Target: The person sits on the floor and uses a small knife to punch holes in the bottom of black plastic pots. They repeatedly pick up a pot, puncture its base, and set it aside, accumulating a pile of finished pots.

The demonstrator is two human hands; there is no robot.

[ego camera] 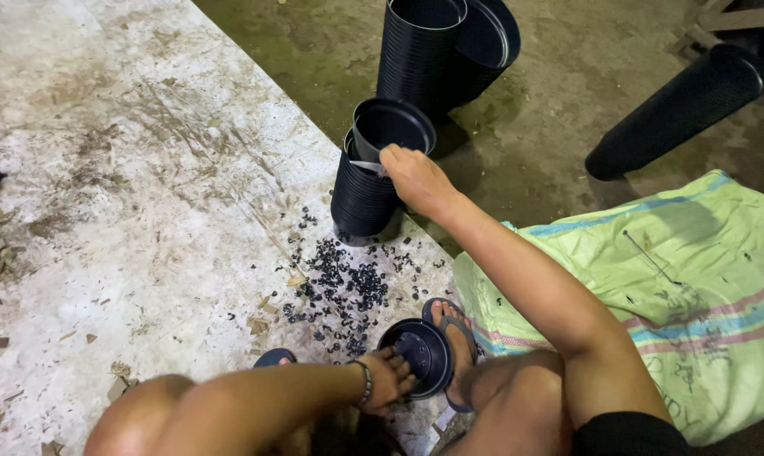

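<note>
Gripping a black pot [426,355] by its rim, my left hand [388,380] keeps it near my sandalled foot [458,338]. Beyond lie scattered black plastic bits [344,291] on the concrete slab [128,186]. Farther out, my right hand [411,173] pinches the rim of the top pot [392,127] on a short stack [363,198].

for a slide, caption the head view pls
Right hand on a stack of black pots; left hand grips an upturned pot.

Your single head camera looks steeply down from your head, close over your knees, facing forward across the floor [145,169].
</note>
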